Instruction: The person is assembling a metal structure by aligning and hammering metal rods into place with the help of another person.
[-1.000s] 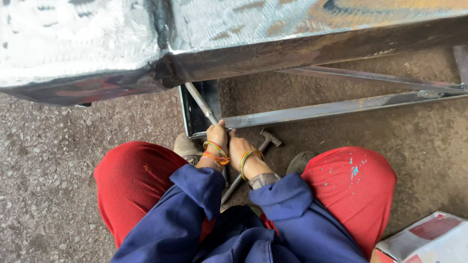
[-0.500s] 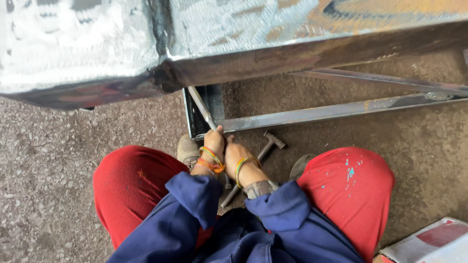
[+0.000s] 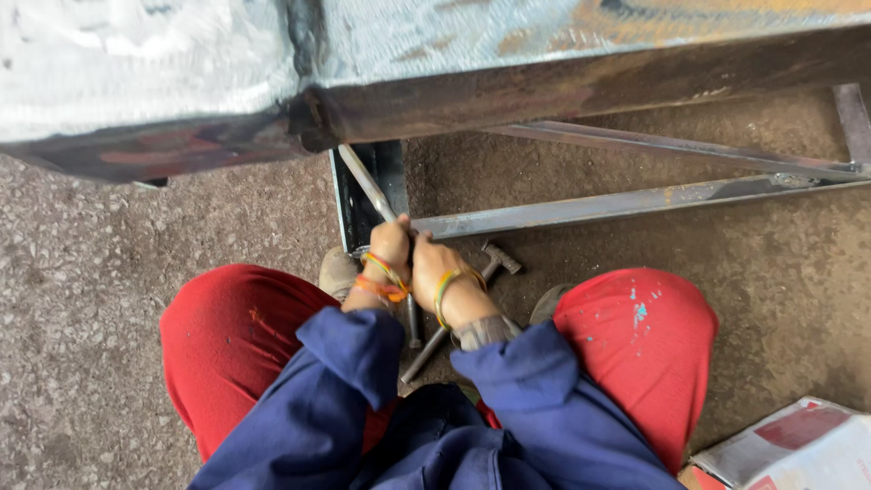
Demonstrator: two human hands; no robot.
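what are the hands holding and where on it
Both hands, left and right, grip a thin metal rod at its lower end; its upper end runs up under the steel beam.

A thin grey metal rod [image 3: 370, 186] slants up and to the left from between the knees, its upper end right under the dark edge of the big steel body above, its lower end wrapped by both hands just beside the corner of the dark upright bracket. Below them a hammer [image 3: 454, 313] lies on the ground, head up-right, handle running down-left between the red knees
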